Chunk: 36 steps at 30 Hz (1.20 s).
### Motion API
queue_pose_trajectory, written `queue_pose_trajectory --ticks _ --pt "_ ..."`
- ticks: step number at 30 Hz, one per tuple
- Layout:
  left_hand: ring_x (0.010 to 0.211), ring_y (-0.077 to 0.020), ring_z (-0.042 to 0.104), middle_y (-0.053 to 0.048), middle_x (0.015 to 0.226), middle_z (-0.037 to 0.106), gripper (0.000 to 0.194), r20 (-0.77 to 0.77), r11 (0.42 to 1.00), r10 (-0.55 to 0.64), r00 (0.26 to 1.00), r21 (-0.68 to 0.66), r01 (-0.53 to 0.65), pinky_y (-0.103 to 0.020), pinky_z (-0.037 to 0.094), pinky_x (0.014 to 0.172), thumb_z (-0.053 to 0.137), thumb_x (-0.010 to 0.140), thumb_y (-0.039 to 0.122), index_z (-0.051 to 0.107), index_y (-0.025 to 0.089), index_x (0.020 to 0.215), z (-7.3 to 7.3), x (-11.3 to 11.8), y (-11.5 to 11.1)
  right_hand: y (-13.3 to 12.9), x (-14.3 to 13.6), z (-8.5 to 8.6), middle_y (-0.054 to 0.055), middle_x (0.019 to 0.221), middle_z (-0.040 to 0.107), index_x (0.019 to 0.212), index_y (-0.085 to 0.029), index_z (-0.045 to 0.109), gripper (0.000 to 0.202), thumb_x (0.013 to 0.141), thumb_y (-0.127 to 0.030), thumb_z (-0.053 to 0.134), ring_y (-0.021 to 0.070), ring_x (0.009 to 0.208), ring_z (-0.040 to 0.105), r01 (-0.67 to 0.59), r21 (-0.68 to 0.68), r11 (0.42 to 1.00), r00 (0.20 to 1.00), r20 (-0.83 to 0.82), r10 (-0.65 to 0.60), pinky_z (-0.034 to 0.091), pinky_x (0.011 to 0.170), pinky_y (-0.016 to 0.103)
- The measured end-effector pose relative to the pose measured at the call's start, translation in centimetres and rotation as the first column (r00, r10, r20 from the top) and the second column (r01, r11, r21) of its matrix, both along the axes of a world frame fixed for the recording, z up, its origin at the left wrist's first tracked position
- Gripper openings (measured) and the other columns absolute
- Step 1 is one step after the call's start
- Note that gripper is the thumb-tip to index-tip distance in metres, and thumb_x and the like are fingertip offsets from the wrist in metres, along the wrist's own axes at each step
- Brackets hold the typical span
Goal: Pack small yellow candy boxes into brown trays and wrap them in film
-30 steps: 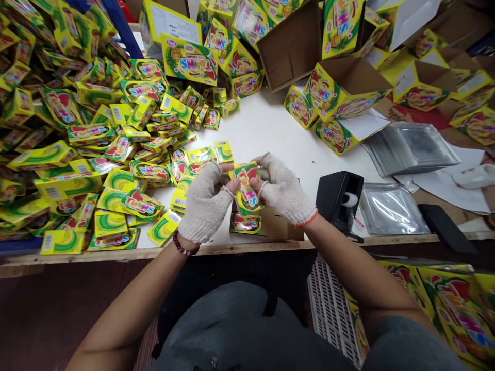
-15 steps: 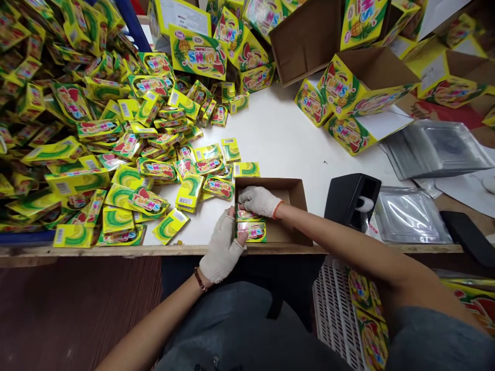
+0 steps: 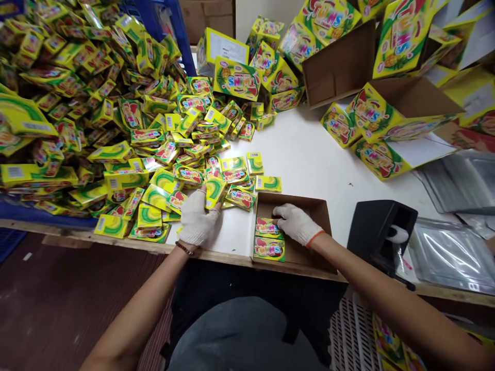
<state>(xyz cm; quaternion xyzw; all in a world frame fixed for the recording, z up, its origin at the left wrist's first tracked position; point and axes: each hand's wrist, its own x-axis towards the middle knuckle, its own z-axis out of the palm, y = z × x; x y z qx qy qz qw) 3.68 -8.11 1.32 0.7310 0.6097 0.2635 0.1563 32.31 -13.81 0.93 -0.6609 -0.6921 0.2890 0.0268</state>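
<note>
My left hand [image 3: 198, 219], in a white fingerless glove, is over the near edge of the candy-box pile. Its fingers and thumb close round a small yellow-green box [image 3: 214, 192]. My right hand [image 3: 297, 224], gloved too, is inside an open brown carton [image 3: 309, 206]. Its fingers are loosely bent and apart, with nothing visible in them, close to the upper of two printed "Twins" boxes [image 3: 269, 248] lying flat along the carton's left side. The palm side of both hands is hidden.
A large heap of small boxes [image 3: 104, 98] covers the left of the white table [image 3: 297, 154]. Display cartons [image 3: 402, 111] stand at the back right. A black tape dispenser [image 3: 377, 232] and clear plastic trays [image 3: 452, 252] are right of the carton. Below sits a white crate [image 3: 348, 330].
My left hand has left the carton and moved left to a box on the pile. My right hand has drawn back slightly from the upper box. The view has shifted left.
</note>
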Motion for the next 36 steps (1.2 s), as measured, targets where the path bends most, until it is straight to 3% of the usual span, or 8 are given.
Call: queue_pose_trajectory --ticks 4,8,10,12,16,19,22,36 --pt "0.105 -0.0240 0.064 -0.014 0.124 0.061 0.055 0.661 0.986 -0.019 0.751 -0.114 0.125 -0.039 0.052 0.092 0.064 0.084 0.052 0.053 0.017 0.125 2.7 2.1 -2.2 0.1 -0.3 2.6 0.009 0.107 0.069 0.101 -0.019 0.073 0.022 0.089 -0.024 0.055 0.0220 0.104 0.062 0.132 0.199 0.971 0.946 -0.318 -0.064 0.047 0.094 0.035" --pt "0.074 -0.0151 0.064 -0.008 0.101 0.067 0.055 0.933 0.776 0.052 0.355 -0.262 0.575 -0.030 0.053 0.069 0.068 0.080 0.059 0.057 0.017 0.114 5.2 6.5 -4.1 0.4 -2.0 5.2 0.008 0.108 0.071 0.114 -0.019 0.067 0.039 0.091 -0.050 0.057 0.0233 0.097 0.065 0.066 0.075 0.995 0.673 -0.739 0.011 0.052 0.089 0.040" --pt "0.079 -0.0178 0.066 -0.008 0.101 0.068 0.055 0.932 0.722 0.047 0.360 -0.281 0.632 -0.032 0.054 0.072 0.065 0.083 0.061 0.057 0.017 0.116 5.5 7.8 -4.8 0.5 -2.0 5.6 0.008 0.104 0.071 0.119 -0.018 0.062 0.048 0.091 -0.057 0.054 0.0220 0.087 0.065 0.078 0.023 0.997 0.548 -0.836 -0.024 0.055 0.079 0.039" --pt "0.090 -0.0214 0.067 -0.010 0.105 0.069 0.051 0.867 0.797 -0.052 0.496 -0.263 0.544 -0.036 0.054 0.080 0.056 0.091 0.060 0.058 0.017 0.118 5.2 8.0 -5.6 0.6 -0.9 5.4 0.008 0.107 0.070 0.122 -0.018 0.058 0.045 0.093 -0.052 0.052 0.0222 0.089 0.065 0.158 0.065 0.985 0.564 -0.825 -0.036 0.055 0.080 0.039" --pt "0.106 -0.0248 0.064 -0.012 0.112 0.069 0.034 0.354 0.827 -0.524 0.775 -0.007 0.562 -0.041 0.050 0.094 0.049 0.098 0.046 0.065 0.018 0.105 4.4 7.3 -7.8 1.4 2.1 4.9 0.011 0.114 0.069 0.115 -0.017 0.062 0.029 0.090 -0.020 0.048 0.0246 0.104 0.062 0.072 0.293 0.953 0.919 -0.391 0.051 0.049 0.094 0.040" --pt "0.105 -0.0277 0.062 -0.013 0.109 0.068 0.032 -0.092 0.651 -0.757 0.647 -0.018 0.759 -0.045 0.048 0.096 0.057 0.093 0.046 0.065 0.016 0.099 3.9 8.5 -9.5 1.8 2.2 4.9 0.015 0.111 0.068 0.115 -0.015 0.064 0.032 0.089 -0.011 0.045 0.0273 0.100 0.060 -0.137 0.265 0.954 0.987 0.117 0.110 0.048 0.087 0.040" --pt "0.104 -0.0282 0.060 -0.012 0.107 0.068 0.023 -0.336 0.597 -0.775 0.535 -0.112 0.795 -0.049 0.044 0.099 0.062 0.091 0.036 0.065 0.016 0.100 3.2 9.9 -10.3 1.6 0.6 5.0 0.015 0.117 0.067 0.131 -0.018 0.056 0.040 0.094 -0.011 0.041 0.0272 0.099 0.059 -0.222 0.222 0.950 0.919 0.373 0.128 0.046 0.078 0.036" --pt "0.102 -0.0225 0.060 -0.003 0.099 0.071 0.008 -0.373 0.395 -0.859 0.350 -0.048 0.918 -0.048 0.036 0.106 0.058 0.090 0.023 0.066 0.022 0.092 1.7 7.4 -8.4 1.3 -2.2 3.2 0.018 0.132 0.056 0.135 -0.017 0.055 0.041 0.100 -0.013 0.033 0.0274 0.107 0.059 -0.246 0.045 0.968 0.829 0.527 0.186 0.051 0.071 0.034"
